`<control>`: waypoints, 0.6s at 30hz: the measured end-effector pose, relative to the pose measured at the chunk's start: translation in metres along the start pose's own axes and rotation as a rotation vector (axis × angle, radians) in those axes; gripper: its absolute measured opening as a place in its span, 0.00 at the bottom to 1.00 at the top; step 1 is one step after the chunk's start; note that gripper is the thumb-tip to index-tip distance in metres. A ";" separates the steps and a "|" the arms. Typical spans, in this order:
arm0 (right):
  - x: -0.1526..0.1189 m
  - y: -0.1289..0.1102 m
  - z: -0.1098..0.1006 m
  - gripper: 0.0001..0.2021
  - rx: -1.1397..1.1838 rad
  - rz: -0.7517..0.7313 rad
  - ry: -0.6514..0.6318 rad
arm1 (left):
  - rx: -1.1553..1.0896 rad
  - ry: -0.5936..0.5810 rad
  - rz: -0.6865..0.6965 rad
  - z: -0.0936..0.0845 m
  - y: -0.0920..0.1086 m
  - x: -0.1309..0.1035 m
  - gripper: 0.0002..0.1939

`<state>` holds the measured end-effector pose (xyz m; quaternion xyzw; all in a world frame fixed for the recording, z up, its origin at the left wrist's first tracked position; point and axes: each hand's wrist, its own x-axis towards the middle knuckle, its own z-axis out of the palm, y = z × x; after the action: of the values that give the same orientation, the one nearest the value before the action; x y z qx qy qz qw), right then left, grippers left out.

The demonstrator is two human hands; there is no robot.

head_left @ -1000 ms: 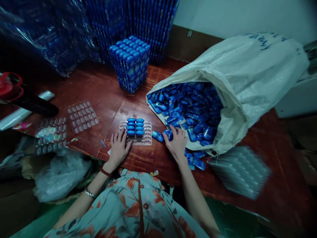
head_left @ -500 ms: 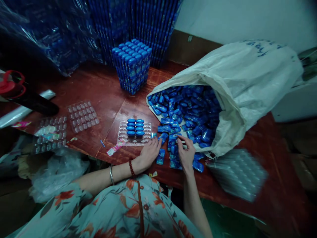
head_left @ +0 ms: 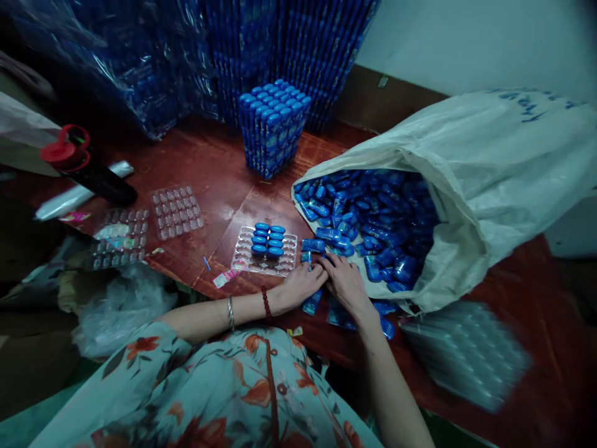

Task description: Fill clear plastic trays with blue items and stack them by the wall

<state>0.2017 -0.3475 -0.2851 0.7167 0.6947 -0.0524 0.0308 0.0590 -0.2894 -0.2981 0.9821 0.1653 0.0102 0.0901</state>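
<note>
Near the front edge of a reddish-brown counter [head_left: 219,233], a person's two bare hands meet over a scatter of small blue packets. The left hand [head_left: 301,287] comes in from the side, the right hand [head_left: 349,285] points away from the body; their fingertips touch or nearly touch. Fingers on both are bent, but the grip is hidden, so I cannot tell how wide it is or whether it has hold of a packet. One blue packet [head_left: 313,245] lies just beyond the fingertips, its long axis running side to side, between a clear plastic tray [head_left: 243,256] and the mouth of a white sack [head_left: 504,149]. The left hand is nearer the tray, the right nearer the sack. The packet is glossy, oblong and rounded. Eight similar blue pieces [head_left: 275,244] sit in the tray, in two columns.
</note>
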 end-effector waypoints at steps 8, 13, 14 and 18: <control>-0.003 0.005 0.005 0.17 0.476 0.342 0.315 | -0.713 0.319 -0.070 -0.035 -0.018 -0.075 0.18; 0.008 -0.053 0.005 0.12 0.894 0.174 0.354 | -0.726 0.542 -0.458 -0.035 -0.061 -0.122 0.13; 0.013 -0.065 0.009 0.12 0.931 0.146 0.390 | -0.679 0.553 -0.510 -0.033 -0.069 -0.127 0.14; 0.026 -0.094 0.025 0.12 0.897 0.034 0.448 | -0.552 0.497 -0.558 -0.028 -0.091 -0.138 0.17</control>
<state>0.1076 -0.3213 -0.3102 0.6640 0.5816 -0.1903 -0.4297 -0.1019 -0.2450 -0.2852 0.8072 0.4308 0.2642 0.3050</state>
